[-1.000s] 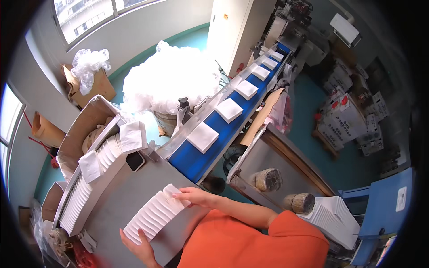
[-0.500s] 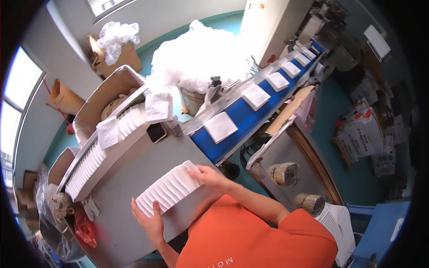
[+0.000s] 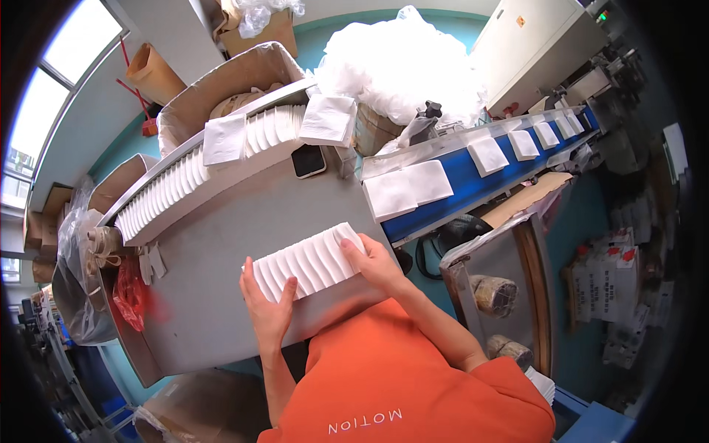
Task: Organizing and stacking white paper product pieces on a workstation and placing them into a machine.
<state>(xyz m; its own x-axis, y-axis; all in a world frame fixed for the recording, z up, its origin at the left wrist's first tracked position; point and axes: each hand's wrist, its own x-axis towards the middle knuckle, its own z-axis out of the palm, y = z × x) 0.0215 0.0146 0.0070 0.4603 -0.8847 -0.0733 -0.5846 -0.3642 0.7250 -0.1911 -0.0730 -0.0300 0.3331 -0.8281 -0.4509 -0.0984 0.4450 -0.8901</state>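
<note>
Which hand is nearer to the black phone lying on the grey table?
Right. The right hand presses the stack of white napkins at its end below the phone; the left hand holds the far end, farther away.

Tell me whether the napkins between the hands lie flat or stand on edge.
On edge: the napkin row shows upright folds, pressed between left hand and right hand.

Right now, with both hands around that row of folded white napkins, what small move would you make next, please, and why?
Probably press the left hand and right hand closer together. The napkin row on the grey table looks fanned, with gaps between folds, so squeezing should tighten it into one block before lifting.
</note>
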